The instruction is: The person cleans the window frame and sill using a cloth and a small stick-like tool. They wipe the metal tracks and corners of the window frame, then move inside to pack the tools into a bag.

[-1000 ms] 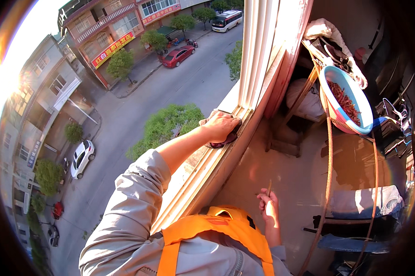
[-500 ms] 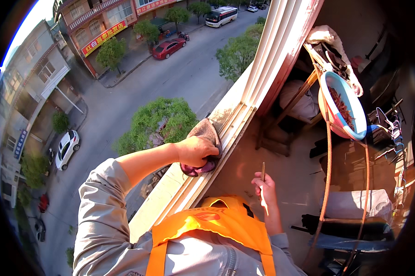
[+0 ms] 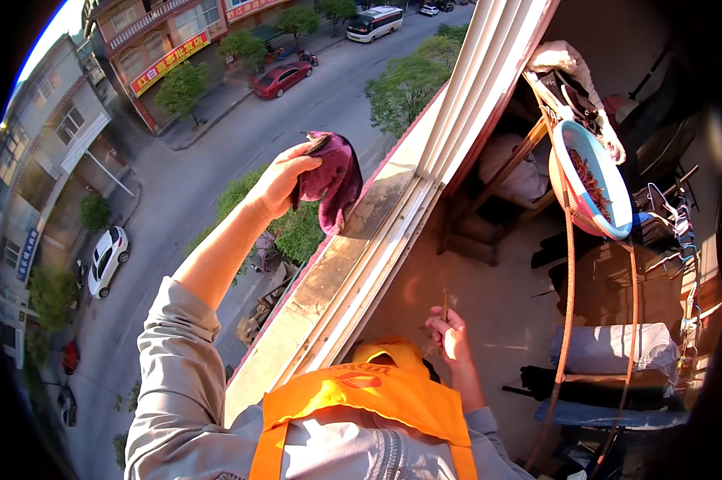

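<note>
My left hand (image 3: pixel 279 182) is stretched out past the outer edge of the window sill (image 3: pixel 329 276), above the street. Its fingers and thumb pinch a dark purple cloth (image 3: pixel 333 180), which hangs down toward the sill's outer edge. On the inner side of the white window track (image 3: pixel 361 276), my right hand (image 3: pixel 450 336) is closed around a thin, light brown stick (image 3: pixel 445 300) that points up. The stick touches nothing else. Dirt patches show on the bare sill beside the track.
Outside lies a street far below, with a tree (image 3: pixel 297 228), a red car (image 3: pixel 282 80) and a white car (image 3: pixel 108 261). Inside, a blue and pink basket (image 3: pixel 597 180) of dried reddish stuff sits in a stand with long rods. Hangers (image 3: pixel 673 212) dangle at the right.
My left hand has lifted the cloth off the sill and track and carried it outward over the street. My right hand has shifted slightly left and down, still with the stick.
</note>
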The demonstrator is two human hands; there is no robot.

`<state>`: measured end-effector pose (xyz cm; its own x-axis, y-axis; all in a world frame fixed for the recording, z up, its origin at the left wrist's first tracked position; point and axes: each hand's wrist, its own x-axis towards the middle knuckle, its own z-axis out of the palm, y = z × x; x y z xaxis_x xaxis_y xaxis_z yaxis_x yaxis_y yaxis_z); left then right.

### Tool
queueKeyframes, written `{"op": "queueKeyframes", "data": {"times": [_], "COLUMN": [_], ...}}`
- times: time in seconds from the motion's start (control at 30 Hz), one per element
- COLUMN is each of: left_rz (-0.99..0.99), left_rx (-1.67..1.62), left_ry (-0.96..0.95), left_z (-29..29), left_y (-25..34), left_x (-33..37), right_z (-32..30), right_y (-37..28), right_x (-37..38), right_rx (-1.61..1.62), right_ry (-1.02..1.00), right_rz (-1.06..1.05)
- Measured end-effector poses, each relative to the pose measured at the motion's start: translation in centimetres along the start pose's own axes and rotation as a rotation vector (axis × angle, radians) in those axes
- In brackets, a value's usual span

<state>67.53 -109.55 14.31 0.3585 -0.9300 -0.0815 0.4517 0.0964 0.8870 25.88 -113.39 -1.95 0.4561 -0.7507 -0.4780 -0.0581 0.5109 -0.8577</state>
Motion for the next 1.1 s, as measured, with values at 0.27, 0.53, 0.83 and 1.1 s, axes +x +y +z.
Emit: {"op": "queueKeyframes", "data": {"times": [0.27, 0.53, 0.83, 1.1], "left_rz": [0.113, 0.417, 0.427, -0.371], "left_rx": [1.102, 1.708, 1.632, 1.394], "left_ry": [-0.147, 0.175, -0.009, -0.797], "left_z": [14.7, 19.4, 15.0, 7.0], "left_y": [-12.7, -19.1, -16.5, -5.9], "left_x": [10.6, 10.6, 6.3, -8.9], "right_z": [-1.3, -1.7, -0.4, -2.6], "right_y": [0.3, 3.3, -0.7, -0.5], "right_x": [-0.5, 0.9, 1.5, 1.2], "right_rx": [0.006, 0.079, 0.077, 0.138], "right_ry": [0.073, 0.054, 0.002, -0.01], "right_rz": [-0.029, 0.071, 0.013, 0.012]}}
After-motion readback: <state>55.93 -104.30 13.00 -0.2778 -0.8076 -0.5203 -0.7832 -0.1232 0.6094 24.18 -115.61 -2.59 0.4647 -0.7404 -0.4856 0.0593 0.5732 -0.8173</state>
